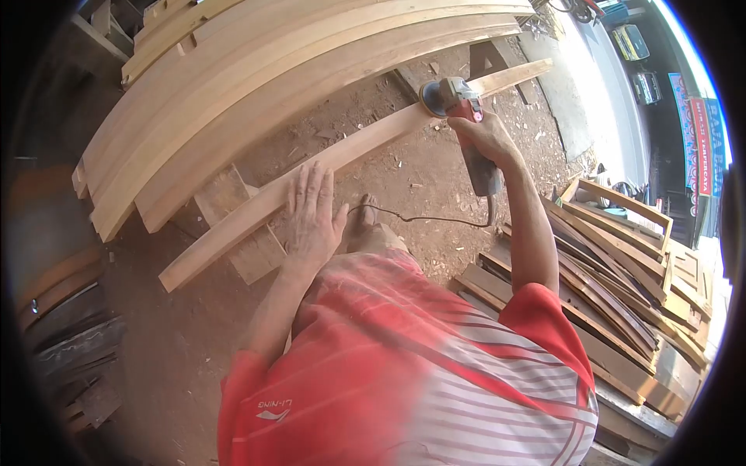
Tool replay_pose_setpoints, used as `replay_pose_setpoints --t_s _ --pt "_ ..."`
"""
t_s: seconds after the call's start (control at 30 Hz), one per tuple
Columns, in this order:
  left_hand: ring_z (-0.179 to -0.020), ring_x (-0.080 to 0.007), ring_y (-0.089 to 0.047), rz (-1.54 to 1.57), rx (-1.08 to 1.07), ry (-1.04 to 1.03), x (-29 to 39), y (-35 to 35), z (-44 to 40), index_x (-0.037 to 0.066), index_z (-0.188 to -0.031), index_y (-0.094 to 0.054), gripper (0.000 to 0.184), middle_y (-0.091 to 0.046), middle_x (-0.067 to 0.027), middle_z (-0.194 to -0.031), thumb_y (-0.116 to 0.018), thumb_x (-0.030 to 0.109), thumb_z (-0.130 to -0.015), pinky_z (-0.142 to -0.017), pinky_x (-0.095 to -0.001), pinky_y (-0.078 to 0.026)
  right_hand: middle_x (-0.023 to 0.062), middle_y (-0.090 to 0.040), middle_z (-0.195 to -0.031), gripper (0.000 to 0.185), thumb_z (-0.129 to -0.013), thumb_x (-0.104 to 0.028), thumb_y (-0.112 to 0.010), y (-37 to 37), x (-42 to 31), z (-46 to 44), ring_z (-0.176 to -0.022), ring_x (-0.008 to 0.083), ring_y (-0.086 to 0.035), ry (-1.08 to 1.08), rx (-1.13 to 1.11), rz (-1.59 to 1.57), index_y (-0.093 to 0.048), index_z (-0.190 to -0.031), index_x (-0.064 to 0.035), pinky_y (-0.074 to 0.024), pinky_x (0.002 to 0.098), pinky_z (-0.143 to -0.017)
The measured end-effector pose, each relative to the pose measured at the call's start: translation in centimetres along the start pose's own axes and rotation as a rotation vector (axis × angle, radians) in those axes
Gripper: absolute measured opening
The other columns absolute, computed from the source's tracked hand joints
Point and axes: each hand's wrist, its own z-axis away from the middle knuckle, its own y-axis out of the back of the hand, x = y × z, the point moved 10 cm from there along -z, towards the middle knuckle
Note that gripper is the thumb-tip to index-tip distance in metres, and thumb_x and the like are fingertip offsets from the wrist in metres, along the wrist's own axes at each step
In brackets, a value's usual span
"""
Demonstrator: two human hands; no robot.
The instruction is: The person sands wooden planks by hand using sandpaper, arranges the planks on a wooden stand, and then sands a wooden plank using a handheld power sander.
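A long, narrow wooden beam [365, 141] runs diagonally from the lower left to the upper right. My left hand [312, 211] rests on its near edge, fingers extended and lying flat. In my right hand [486, 138] is a red and grey power sander [472, 147], gripped round its body. The sander's round disc [432, 99] is at the beam's upper surface, toward the far right end. A dark cord [435, 220] trails from the tool's rear toward my foot. A wooden support [256, 252] lies beneath the beam's left part.
Large curved planks [233, 101] are stacked beyond the beam. Wooden frames and strips [606, 264] are piled at the right. Wood chips litter the dirt floor [420, 182]. My bare foot [365, 216] is near the cord. A banner [703, 144] hangs at the far right.
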Motion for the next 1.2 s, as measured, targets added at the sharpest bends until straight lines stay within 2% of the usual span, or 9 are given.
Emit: replay_pose_setpoints --t_s 0.13,0.3,0.47,0.53,0.77,0.87,1.0,1.1,1.2 --pt "-0.157 -0.0383 -0.026 0.053 -0.049 -0.043 5.2 -6.5 -5.1 -0.003 -0.16 -0.035 0.08 -0.031 -0.021 -0.168 -0.069 0.031 -0.096 -0.13 -0.0546 -0.018 0.0107 -0.072 -0.089 0.062 -0.08 -0.053 -0.076 3.7 2.7 -3.9 -0.082 0.0201 -0.067 0.05 0.025 -0.032 -0.074 -0.108 0.0014 -0.0533 0.0371 -0.074" --pt "-0.157 -0.0383 -0.026 0.06 -0.06 -0.008 8.7 -9.3 -8.4 -0.004 -0.16 -0.033 0.085 -0.029 -0.0205 -0.169 -0.073 0.03 -0.093 -0.129 -0.0541 -0.02 0.0078 -0.069 -0.084 0.059 -0.081 -0.052 -0.075 8.5 6.9 -8.8 -0.074 0.0172 -0.065 0.031 0.053 -0.05 -0.072 -0.103 0.0027 -0.0517 0.0347 -0.068" --pt "-0.157 -0.0383 -0.027 0.058 -0.111 0.03 7.7 -8.6 -7.0 -0.001 -0.16 -0.034 0.087 -0.03 -0.019 -0.169 -0.077 0.026 -0.089 -0.129 -0.054 -0.022 0.0073 -0.07 -0.087 0.055 -0.083 -0.047 -0.076 6.6 5.4 -6.8 -0.079 0.0163 -0.065 0.07 -0.055 0.007 -0.071 -0.109 0.0019 -0.0529 0.035 -0.074" --pt "-0.155 -0.0382 -0.03 0.026 -0.099 0.065 6.3 -7.5 -5.8 0.003 -0.16 -0.037 0.084 -0.036 -0.0176 -0.166 -0.077 0.023 -0.088 -0.128 -0.0545 -0.023 0.0181 -0.075 -0.094 0.059 -0.079 -0.045 -0.076 3.9 4.1 -5.1 -0.089 0.0261 -0.074 0.112 -0.13 -0.002 -0.072 -0.113 0.003 -0.0559 0.0407 -0.082" --pt "-0.147 -0.0391 -0.042 -0.113 0.137 0.337 -3.9 2.2 1.8 0.002 -0.153 -0.046 0.074 -0.047 -0.0191 -0.155 -0.077 0.022 -0.089 -0.122 -0.0546 -0.033 0.0266 -0.074 -0.099 0.072 -0.077 -0.046 -0.08 -2.0 -1.2 1.8 -0.098 0.0363 -0.075 0.13 -0.23 0.007 -0.064 -0.118 0.011 -0.0562 0.0448 -0.087" --pt "-0.14 -0.0413 -0.049 0.031 0.242 0.485 -6.4 4.9 6.1 0.0 -0.151 -0.046 0.072 -0.051 -0.0214 -0.151 -0.079 0.021 -0.09 -0.117 -0.0516 -0.041 0.0299 -0.074 -0.101 0.07 -0.077 -0.047 -0.081 -4.8 -3.6 5.3 -0.1 0.0396 -0.075 0.124 -0.243 0.126 -0.063 -0.114 0.0107 -0.0559 0.0466 -0.088" --pt "-0.123 -0.0333 -0.064 0.904 -0.201 0.666 -2.5 -1.1 7.3 -0.006 -0.145 -0.048 0.068 -0.063 -0.0244 -0.136 -0.069 0.041 -0.102 -0.105 -0.0444 -0.052 0.0288 -0.073 -0.1 0.074 -0.077 -0.051 -0.084 -10.8 -7.7 10.5 -0.099 0.0428 -0.073 0.165 -0.351 0.22 -0.06 -0.116 0.0069 -0.0553 0.0483 -0.086" --pt "-0.121 -0.0247 -0.064 1.269 -0.155 0.549 1.6 -2.7 6.3 -0.007 -0.143 -0.05 0.071 -0.065 -0.0193 -0.135 -0.065 0.05 -0.103 -0.105 -0.0407 -0.051 0.0337 -0.071 -0.099 0.07 -0.082 -0.046 -0.08 -14.5 -11.1 14.3 -0.102 0.0512 -0.069 0.264 -0.451 0.163 -0.051 -0.118 0.0064 -0.0544 0.0556 -0.085" --pt "-0.122 -0.0189 -0.063 1.668 -0.205 0.477 4.6 -0.7 3.2 -0.003 -0.143 -0.052 0.065 -0.065 -0.013 -0.135 -0.066 0.046 -0.104 -0.106 -0.037 -0.049 0.0333 -0.07 -0.096 0.063 -0.086 -0.042 -0.076 -17.2 -12.2 16.3 -0.1 0.0531 -0.068 0.402 -0.478 0.155 -0.048 -0.117 0.0049 -0.0534 0.0575 -0.084"
